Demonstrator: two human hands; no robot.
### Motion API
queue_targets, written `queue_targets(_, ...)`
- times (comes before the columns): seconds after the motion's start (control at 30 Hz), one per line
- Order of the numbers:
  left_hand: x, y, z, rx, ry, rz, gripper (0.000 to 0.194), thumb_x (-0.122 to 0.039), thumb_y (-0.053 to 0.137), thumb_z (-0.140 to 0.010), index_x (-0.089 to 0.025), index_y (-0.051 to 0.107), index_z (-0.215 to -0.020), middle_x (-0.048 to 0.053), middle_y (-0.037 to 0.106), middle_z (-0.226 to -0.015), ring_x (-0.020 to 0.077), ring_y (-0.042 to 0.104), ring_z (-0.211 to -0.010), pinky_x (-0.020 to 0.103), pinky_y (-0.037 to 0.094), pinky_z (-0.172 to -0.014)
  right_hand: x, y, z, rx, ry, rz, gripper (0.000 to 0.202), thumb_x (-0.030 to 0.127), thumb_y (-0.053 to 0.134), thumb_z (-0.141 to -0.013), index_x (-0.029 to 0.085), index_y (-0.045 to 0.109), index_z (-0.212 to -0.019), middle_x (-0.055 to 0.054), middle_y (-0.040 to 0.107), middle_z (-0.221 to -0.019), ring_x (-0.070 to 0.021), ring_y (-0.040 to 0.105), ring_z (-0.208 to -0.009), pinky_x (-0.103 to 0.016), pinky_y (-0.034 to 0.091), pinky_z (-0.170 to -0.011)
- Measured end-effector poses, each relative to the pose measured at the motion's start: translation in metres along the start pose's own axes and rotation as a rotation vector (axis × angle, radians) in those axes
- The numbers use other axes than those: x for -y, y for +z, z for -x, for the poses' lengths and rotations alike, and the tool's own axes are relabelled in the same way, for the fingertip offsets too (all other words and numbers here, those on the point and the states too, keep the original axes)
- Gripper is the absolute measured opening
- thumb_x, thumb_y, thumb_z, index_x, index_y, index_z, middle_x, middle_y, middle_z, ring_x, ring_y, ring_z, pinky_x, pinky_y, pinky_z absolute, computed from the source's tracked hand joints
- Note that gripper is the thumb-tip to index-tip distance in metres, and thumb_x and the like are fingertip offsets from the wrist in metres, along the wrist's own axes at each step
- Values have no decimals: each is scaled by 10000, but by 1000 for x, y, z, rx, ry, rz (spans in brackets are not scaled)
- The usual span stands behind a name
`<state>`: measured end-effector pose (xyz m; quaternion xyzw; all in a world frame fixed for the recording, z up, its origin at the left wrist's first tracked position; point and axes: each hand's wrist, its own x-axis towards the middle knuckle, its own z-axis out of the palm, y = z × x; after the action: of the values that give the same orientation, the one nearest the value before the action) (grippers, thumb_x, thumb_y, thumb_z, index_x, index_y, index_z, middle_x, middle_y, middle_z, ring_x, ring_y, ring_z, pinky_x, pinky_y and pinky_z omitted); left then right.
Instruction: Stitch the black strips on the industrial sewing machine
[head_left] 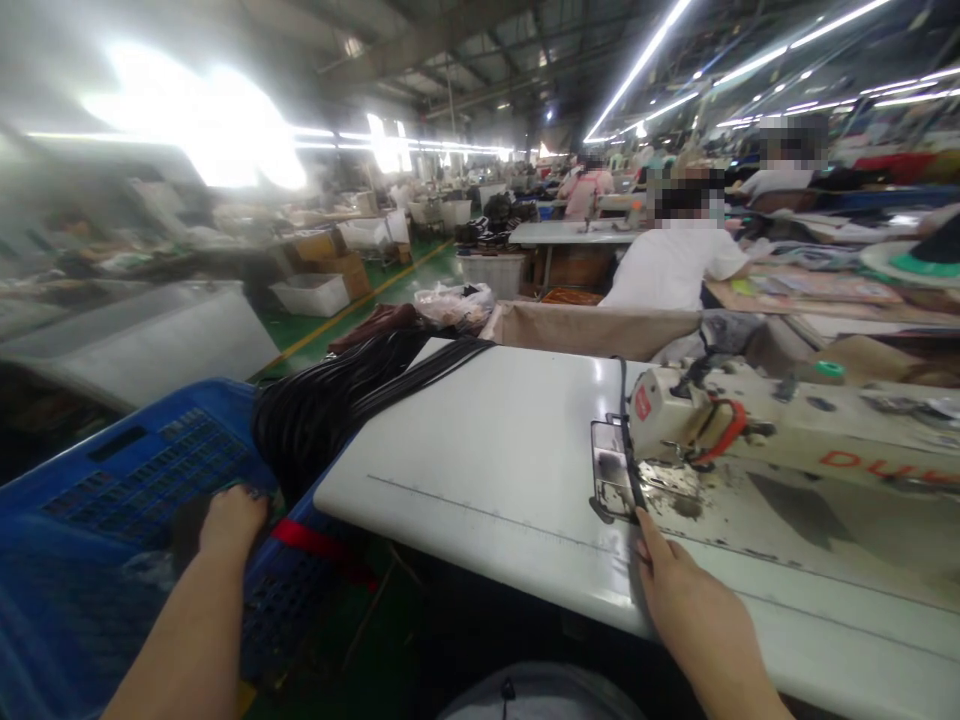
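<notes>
My right hand [690,595] pinches the near end of a narrow black strap [630,460] at the front of the sewing machine [675,415]. From there the strap runs away across the metal plate, past the machine's head. Down to the left, my left hand [234,520] reaches into a blue plastic crate [142,440] with its fingers curled. Dark material lies beside that hand, but what the fingers grip is hidden. A thick bundle of black straps [337,390] drapes over the left end of the white sewing table [480,460].
A red band [315,540] hangs on the crate's near side. Behind the table stands a beige fabric-lined bin [585,325]. A person in a white shirt [664,268] sits beyond it. White tubs [311,292] stand along the green aisle floor.
</notes>
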<state>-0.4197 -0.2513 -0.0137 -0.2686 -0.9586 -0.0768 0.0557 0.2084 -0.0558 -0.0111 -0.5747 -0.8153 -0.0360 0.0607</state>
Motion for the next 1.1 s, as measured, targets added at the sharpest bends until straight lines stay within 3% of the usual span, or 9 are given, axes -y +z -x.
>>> queue_targets(0.17,-46,2,0,-206,106,63,387,-291,455,-861,-211,630,-1197,97,672,-1096,312,601,-1211,446,546,-996,5,-5,2,33,27,27,508,227,470,-1022,179,516,-1525,-113,776,-987,-233,765,-759,-295,555,-600)
queue_targets(0.23,-80,4,4,-297,202,102,359,-292,477,-832,-239,636,-1149,69,632,-1104,288,583,-1213,452,512,-1071,7,-9,2,66,37,37,526,223,490,-1012,187,498,-1537,-114,769,-985,-220,754,-752,-280,542,-607)
queue_targets(0.33,-147,3,26,-287,464,192,347,-335,475,-860,-187,652,-1119,112,614,-1150,305,571,-1213,489,444,-1152,9,-12,3,104,52,43,536,209,482,-1014,178,478,-1549,-120,756,-998,-212,745,-758,-276,535,-629)
queue_targets(0.43,-222,3,70,-167,698,428,339,-393,449,-936,-143,659,-1030,155,635,-1173,303,589,-1187,464,439,-1160,10,-14,4,127,64,37,544,200,478,-1014,161,467,-1556,-130,744,-1016,-232,746,-791,-299,541,-654)
queue_targets(0.57,-315,13,152,43,954,603,321,-409,454,-993,-184,678,-943,142,649,-1260,272,618,-1183,442,474,-1130,11,-16,5,151,80,16,547,206,493,-1014,179,459,-1560,-130,738,-1032,-237,747,-831,-299,533,-687)
queue_targets(0.73,-399,28,241,220,1376,668,371,-220,474,-989,-175,648,-1313,124,633,-1429,281,471,-1448,520,411,-1211,12,-22,6,179,84,-15,550,132,463,-1002,158,451,-1551,-134,742,-1037,-231,746,-861,-289,519,-690)
queue_targets(0.9,-430,36,279,162,1473,639,430,-148,425,-998,-158,636,-1372,131,648,-1433,302,459,-1472,583,388,-1217,1,-32,11,130,79,-148,410,207,491,-1024,196,571,-1426,-98,751,-1049,-200,729,-883,-265,497,-719)
queue_targets(1.0,-429,42,284,114,1493,651,470,-102,392,-989,-183,640,-1381,123,661,-1420,284,522,-1428,581,408,-1206,-18,-46,11,-50,90,-246,228,259,504,-1032,231,718,-1106,-57,727,-967,-175,691,-871,-247,465,-735)
queue_targets(1.1,-425,45,287,79,1496,611,475,-114,381,-1002,-175,616,-1411,123,640,-1449,288,509,-1441,572,408,-1211,-41,-63,7,-289,141,-280,264,254,473,-1042,212,729,-987,-50,681,-884,-163,641,-808,-244,435,-724)
